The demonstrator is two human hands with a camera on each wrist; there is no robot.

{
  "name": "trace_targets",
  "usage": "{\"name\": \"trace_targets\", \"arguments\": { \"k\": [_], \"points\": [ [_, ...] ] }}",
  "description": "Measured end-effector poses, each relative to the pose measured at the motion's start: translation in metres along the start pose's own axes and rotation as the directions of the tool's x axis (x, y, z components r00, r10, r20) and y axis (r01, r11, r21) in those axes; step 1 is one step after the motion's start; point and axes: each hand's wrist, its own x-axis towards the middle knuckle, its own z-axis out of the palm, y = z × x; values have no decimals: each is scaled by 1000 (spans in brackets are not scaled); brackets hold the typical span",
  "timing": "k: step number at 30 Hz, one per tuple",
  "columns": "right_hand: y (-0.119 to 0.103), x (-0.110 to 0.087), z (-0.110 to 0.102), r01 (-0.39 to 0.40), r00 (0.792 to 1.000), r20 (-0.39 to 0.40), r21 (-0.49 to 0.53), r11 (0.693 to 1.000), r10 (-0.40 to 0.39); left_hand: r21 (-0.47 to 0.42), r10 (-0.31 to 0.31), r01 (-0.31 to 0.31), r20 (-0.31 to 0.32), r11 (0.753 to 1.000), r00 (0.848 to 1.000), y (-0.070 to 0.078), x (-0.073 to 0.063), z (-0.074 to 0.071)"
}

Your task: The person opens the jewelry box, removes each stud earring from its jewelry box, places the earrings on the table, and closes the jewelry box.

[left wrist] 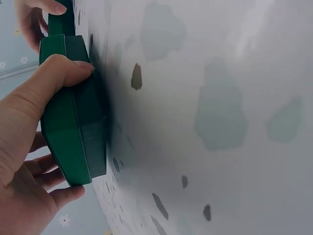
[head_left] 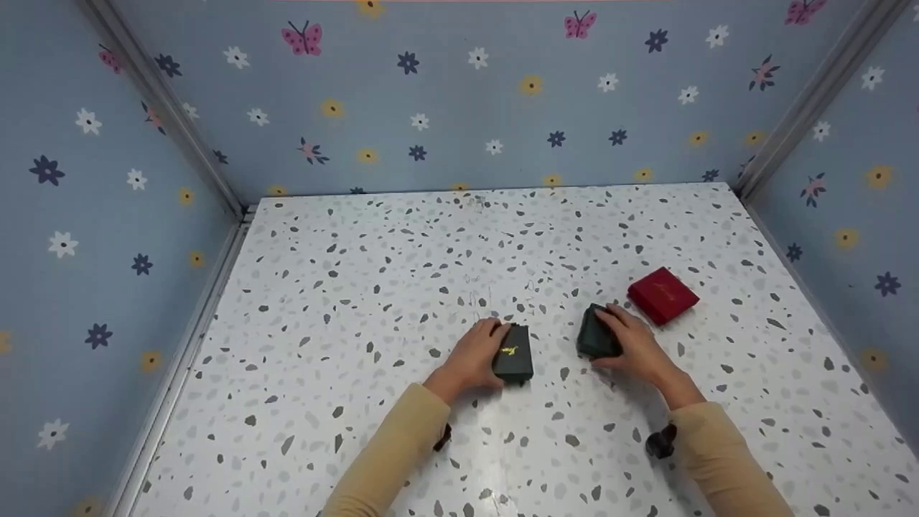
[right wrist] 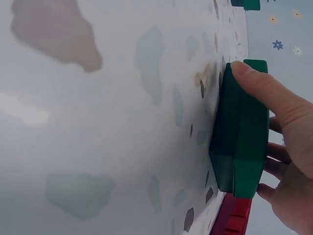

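Near the middle of the table, my left hand [head_left: 470,357] grips a small dark green gift box [head_left: 515,355] with gold lettering on its lid. In the left wrist view, my thumb lies along the near side of this green box [left wrist: 61,122] and the fingers reach around its far side. To the right, my right hand [head_left: 635,346] grips a second dark green box [head_left: 593,334], its thumb and fingers on opposite sides. The right wrist view has this box [right wrist: 248,132] low over the tabletop. A red box [head_left: 663,295] with faint lettering lies just beyond my right hand.
The white speckled tabletop [head_left: 344,287] spreads around both hands. Blue panels with flowers and butterflies [head_left: 474,93] enclose it at the back, left and right. Metal edging [head_left: 208,330] runs along the left side.
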Motion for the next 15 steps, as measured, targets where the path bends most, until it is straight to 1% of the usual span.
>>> {"name": "trace_targets", "arguments": {
  "k": [4, 9, 12, 15],
  "points": [
    [-1, 1, 0, -6, 1000, 10, -31, 999, 6, 4, -11, 12, -21, 1000, 1000, -3, -2, -4],
    [0, 2, 1, 2, 1000, 2, -61, 998, -1, -4, -18, 18, -41, 1000, 999, -9, -6, -8],
    [1, 2, 1, -8, 1000, -3, -58, 998, 8, -2, -27, 27, -40, 1000, 999, -14, -8, -11],
    [1, 1, 2, -18, 1000, -7, -47, 999, 18, -13, -50, 50, -30, 999, 998, -18, -10, -13]
  ]
}}
